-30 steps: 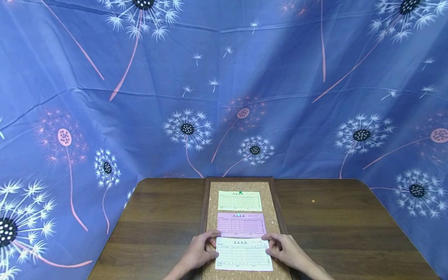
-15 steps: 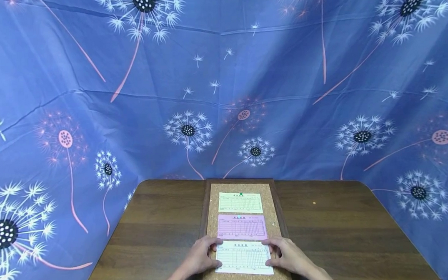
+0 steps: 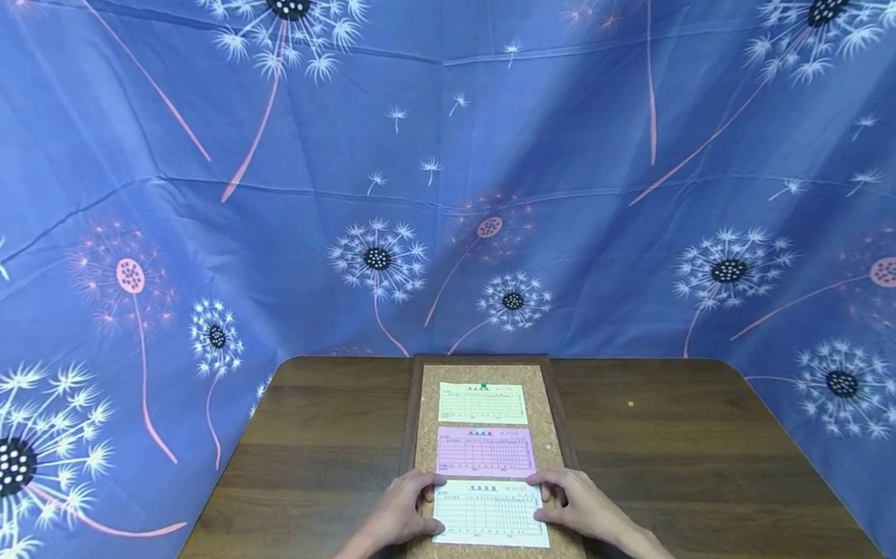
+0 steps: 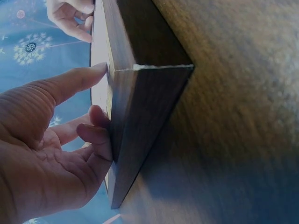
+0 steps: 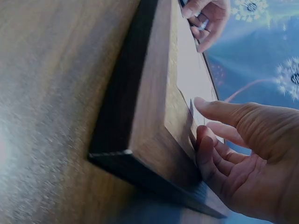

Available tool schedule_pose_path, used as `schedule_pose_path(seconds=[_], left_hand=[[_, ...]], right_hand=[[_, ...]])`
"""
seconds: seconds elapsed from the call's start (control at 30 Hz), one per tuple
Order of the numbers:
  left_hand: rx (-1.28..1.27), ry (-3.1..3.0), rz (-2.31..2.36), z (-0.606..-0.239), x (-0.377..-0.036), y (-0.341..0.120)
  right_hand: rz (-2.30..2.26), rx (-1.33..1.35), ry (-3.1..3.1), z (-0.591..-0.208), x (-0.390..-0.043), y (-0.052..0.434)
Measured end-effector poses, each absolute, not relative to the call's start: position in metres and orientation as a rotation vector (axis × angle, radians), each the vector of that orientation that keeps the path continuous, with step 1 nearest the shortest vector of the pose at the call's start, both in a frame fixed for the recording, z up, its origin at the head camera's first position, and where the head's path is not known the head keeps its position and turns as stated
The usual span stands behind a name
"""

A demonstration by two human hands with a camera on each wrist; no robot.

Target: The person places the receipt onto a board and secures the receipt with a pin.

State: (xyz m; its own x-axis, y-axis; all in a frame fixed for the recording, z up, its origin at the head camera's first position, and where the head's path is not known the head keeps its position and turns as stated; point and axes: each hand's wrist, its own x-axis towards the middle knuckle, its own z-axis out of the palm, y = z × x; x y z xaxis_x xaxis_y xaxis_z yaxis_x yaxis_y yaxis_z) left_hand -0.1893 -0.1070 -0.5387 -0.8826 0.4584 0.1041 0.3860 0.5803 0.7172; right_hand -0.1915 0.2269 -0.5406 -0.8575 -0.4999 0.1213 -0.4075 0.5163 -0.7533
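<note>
White paper, a printed form (image 3: 490, 514), is lying flat on the near part of a cork board (image 3: 548, 442), and both hands are working at its short edges. The left hand (image 3: 400, 513) is resting at the form's left edge with its fingers (image 4: 77, 77) stretched out and relaxed, the tips touching the sheet and the board's frame rather than curling round anything. The right hand (image 3: 580, 505) is mirroring it at the right edge, its fingers (image 5: 224, 112) likewise extended and pressing lightly on the paper, nothing pinched. Just beyond the white form a pink form (image 3: 485, 451) is sitting on the cork, and beyond that a pale green form (image 3: 482, 403) is pinned with a small green pin (image 3: 484, 386) at its top edge. The board, framed in dark wood, is lying in the middle of a brown wooden desk (image 3: 313, 452). A tiny yellowish speck (image 3: 630, 403) is sitting on the desk well to the right of the board. Blue fabric (image 3: 189, 199) printed with dandelion heads is hanging behind and around the desk.
</note>
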Motion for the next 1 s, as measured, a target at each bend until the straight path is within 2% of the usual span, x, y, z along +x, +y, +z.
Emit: schedule_pose_path(seconds=[0.2,0.7,1.0], left_hand=[[0.741,2.701,1.208,-0.539,-0.19,-0.108],[0.686,2.671,1.226,-0.541,-0.189,-0.108],[0.672,2.673,1.261,-0.543,-0.188,-0.109]], right_hand=[[-1.381,-0.702,2.611,-0.539,-0.21,0.248],[-1.538,0.044,2.738,-0.559,-0.239,0.322],[-1.902,0.392,2.64,-0.569,-0.26,0.359]])
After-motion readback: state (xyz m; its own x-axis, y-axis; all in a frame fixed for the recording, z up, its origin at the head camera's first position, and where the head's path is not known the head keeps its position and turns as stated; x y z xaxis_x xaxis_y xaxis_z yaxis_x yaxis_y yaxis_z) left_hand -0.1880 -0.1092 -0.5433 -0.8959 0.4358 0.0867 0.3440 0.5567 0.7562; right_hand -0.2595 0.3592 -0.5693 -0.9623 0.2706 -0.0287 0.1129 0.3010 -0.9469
